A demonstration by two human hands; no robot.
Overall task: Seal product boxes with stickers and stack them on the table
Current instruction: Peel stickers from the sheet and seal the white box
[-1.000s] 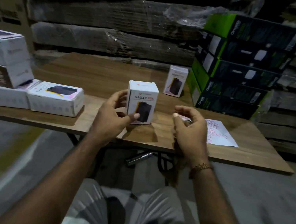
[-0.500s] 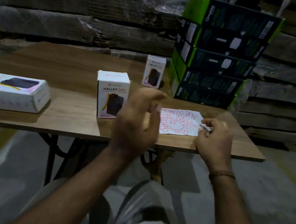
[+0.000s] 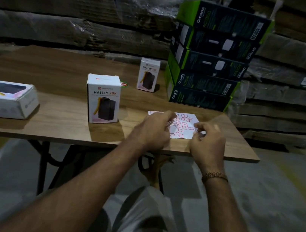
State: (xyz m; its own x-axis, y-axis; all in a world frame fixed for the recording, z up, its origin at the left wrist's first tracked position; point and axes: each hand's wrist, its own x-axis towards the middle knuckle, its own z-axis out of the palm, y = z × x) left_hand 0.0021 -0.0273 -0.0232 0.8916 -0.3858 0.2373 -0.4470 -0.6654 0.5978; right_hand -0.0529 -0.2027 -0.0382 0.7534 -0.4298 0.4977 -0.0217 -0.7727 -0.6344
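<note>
Two hands are now over the sticker sheet (image 3: pixel 183 123) at the near right of the table (image 3: pixel 58 121). A second ago the left hand (image 3: pixel 151 130) held the near HALLEY 20K box (image 3: pixel 103 98); it has since let go and moved right to the sheet. Left fingers are curled, tips on the sheet's left part; whether they pinch a sticker, cannot tell. The right hand (image 3: pixel 206 141) has its fingers bent at the sheet's right edge, apparently pinching the edge or a sticker, too small to confirm. Judgement: peeling a sticker is the step in hand; sealing this box is not yet done.

The near box stands upright just left of the sheet, untouched, flaps closed, contents hidden. Well left of the sheet lies a flat white box (image 3: pixel 3 99), closed. Beyond the sheet, a second HALLEY 20K box (image 3: pixel 148 77) stands upright, closed. A small red-green label (image 3: pixel 123 84) lies beyond the near box. Just behind the sheet to the right, a stack of green-black Omada boxes (image 3: pixel 210 57), all closed. Wrapped cardboard piles (image 3: pixel 74 14) behind the table.
</note>
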